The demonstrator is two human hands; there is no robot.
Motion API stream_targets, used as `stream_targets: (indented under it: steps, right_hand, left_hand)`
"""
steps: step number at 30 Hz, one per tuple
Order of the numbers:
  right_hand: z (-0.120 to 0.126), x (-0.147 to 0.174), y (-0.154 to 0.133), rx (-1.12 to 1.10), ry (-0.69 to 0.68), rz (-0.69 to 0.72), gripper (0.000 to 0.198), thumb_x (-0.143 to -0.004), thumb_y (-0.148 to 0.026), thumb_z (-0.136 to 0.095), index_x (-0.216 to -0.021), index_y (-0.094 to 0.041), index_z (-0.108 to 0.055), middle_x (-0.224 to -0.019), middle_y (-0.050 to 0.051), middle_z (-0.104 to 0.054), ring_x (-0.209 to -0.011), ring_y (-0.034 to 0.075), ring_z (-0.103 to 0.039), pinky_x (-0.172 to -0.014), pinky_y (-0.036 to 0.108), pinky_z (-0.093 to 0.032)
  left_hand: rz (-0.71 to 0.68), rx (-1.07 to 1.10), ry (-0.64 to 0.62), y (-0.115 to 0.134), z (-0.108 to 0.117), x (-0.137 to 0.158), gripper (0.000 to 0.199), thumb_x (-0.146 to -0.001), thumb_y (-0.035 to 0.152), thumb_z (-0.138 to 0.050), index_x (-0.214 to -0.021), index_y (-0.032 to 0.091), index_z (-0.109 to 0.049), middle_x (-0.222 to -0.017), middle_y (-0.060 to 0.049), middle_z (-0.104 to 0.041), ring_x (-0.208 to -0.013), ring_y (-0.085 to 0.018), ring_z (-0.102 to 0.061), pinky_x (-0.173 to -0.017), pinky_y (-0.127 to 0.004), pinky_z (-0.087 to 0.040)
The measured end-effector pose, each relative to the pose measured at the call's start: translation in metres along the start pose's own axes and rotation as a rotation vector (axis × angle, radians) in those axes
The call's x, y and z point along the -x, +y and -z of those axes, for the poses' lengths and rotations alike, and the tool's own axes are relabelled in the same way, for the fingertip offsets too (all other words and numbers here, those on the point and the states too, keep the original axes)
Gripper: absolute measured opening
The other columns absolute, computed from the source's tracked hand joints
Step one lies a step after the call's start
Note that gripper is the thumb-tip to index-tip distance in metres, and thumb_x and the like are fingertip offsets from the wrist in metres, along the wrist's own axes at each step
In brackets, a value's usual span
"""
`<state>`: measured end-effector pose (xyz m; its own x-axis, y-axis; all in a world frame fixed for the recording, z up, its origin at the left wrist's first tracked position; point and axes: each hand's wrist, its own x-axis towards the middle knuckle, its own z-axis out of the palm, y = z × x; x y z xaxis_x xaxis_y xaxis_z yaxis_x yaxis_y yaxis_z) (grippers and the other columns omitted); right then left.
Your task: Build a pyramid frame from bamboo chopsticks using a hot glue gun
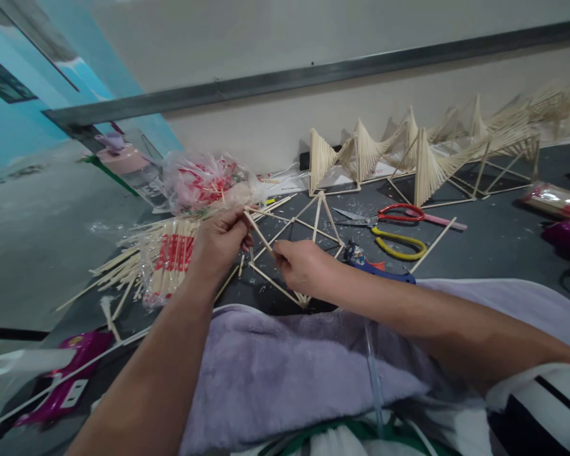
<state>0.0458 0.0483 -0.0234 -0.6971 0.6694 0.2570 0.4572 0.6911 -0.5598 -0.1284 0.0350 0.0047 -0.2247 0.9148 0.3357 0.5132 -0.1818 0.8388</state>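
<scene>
Both hands pinch one thin stick [259,235]: left hand [220,244] at its ten o'clock end, right hand [300,265] at four. Seemingly over the stick frame [308,229], it wants steady, level ends.

Beige wall [266,38] (grey rail [313,76]) — dark floor [494,247]

1. The light is soft and even, not too bright and not dark.
2. My left hand [221,244] and right hand [301,266] look sharp.
3. The stick shapes [422,158] drop small, pale shadows on the dark table [494,240].
4. The wall rail [313,79] bends near the edges.
5. The left side looks blurry and washed out.
6. Far sticks at top right look fuzzy.
</scene>
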Motion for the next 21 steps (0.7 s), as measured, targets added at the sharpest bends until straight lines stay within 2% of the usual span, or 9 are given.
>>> stream_targets:
  steps: [14, 21]
  right_hand:
    - [0.0059, 0.0025, -0.0048, 0.061, -0.011, -0.016, 0.018, -0.077, -0.016, -0.042, -0.082, -0.017, -0.059, -0.069, 0.002, -0.061, -0.059, 0.011, -0.050, -0.052, 0.021, -0.028]
    - [0.0071, 0.0002, -0.0040, -0.032, -0.042, -0.049, 0.018, -0.074, -0.014, -0.043, -0.078, -0.017, -0.059, -0.067, 0.001, -0.061, -0.059, 0.011, -0.054, -0.049, 0.018, -0.029]
  left_hand:
    - [-0.017, 0.011, -0.037, -0.0011, 0.0013, -0.0004, 0.029, -0.075, 0.025, -0.051, -0.100, 0.020, -0.064, -0.064, 0.001, -0.057, -0.046, -0.009, -0.053, -0.041, -0.019, -0.042]
    - [0.000, 0.033, -0.024, -0.0018, 0.0009, -0.0002, 0.029, -0.075, 0.025, -0.051, -0.100, 0.020, -0.064, -0.060, 0.001, -0.057, -0.047, -0.010, -0.053, -0.042, -0.019, -0.042]
